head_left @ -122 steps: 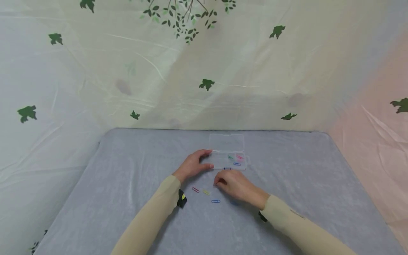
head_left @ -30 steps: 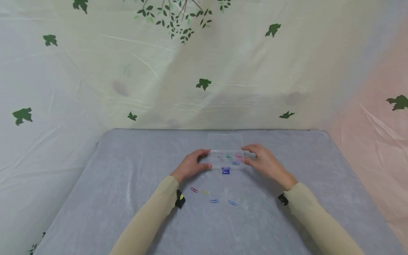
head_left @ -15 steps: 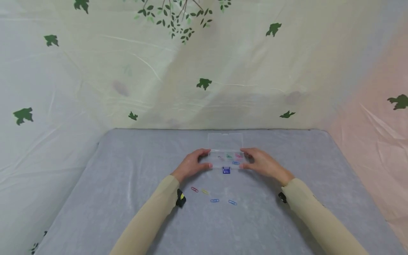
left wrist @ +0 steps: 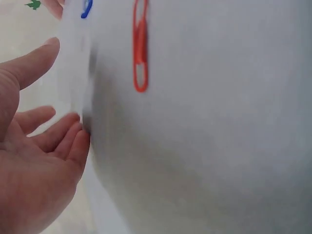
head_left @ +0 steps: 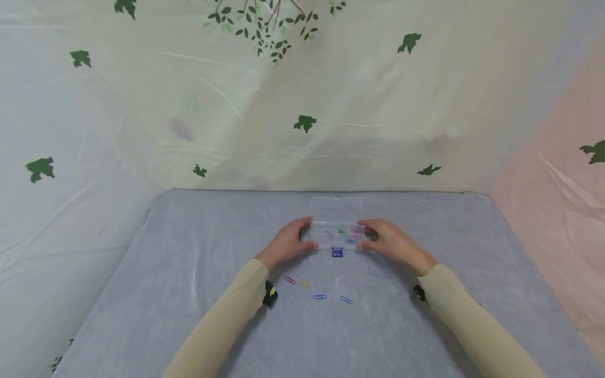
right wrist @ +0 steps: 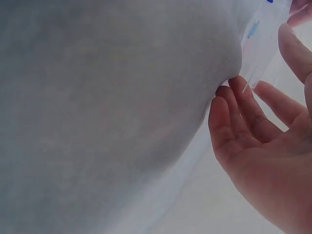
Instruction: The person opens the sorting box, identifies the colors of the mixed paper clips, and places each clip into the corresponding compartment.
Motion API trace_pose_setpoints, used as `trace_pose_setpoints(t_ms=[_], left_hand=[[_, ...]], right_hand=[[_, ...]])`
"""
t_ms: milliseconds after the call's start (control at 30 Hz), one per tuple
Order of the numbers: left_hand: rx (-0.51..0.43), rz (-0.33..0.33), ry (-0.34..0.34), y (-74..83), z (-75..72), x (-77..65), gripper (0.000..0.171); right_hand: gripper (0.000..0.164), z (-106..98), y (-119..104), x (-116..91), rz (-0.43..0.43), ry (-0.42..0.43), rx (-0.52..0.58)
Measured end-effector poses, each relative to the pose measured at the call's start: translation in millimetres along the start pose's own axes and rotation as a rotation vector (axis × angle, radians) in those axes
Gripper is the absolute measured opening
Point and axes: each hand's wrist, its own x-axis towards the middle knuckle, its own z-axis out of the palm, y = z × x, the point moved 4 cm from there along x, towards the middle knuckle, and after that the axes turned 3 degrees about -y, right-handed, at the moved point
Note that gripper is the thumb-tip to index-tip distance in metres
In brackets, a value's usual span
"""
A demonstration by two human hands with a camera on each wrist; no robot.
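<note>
One clear, rectangular, hinged plastic box (head_left: 331, 240): your left hand (head_left: 287, 243) and right hand (head_left: 395, 243) held its opposite ends.

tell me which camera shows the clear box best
The head view: it shows the clear box nearly whole, lid open, between left hand and right hand. The right wrist view catches only part of it at upper right; in the left wrist view it is hard to make out.
</note>
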Motion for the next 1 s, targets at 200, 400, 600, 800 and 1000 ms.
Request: trace_pose_setpoints(t_ms=[200, 400, 600, 800, 1000], left_hand=[[0.049, 0.063, 0.075, 8.9, -8.1, -10.8, 0.068], [0.024, 0.172, 0.100, 10.4, -20.2, -29.9, 0.049], [0.024, 0.319, 0.077, 6.2, -28.3, -48.2, 0.042], [0.057, 0.417, 0.006, -0.9, -28.4, -63.6, 0.021], [0.121, 0.424, -0.083, -9.5, -24.0, -72.9, 0.019]], right_hand=[[0.069, 1.5, 1.9, 0.9, 0.007, -0.010, -0.004], [0.069, 1.2, 3.0, -0.3, 0.024, -0.006, 0.018], [0.070, 1.2, 3.2, -1.0, 0.045, -0.010, 0.041], [0.071, 1.4, 3.9, -1.1, 0.054, -0.012, 0.043], [0.070, 1.6, 3.5, -0.9, 0.055, -0.013, 0.046]])
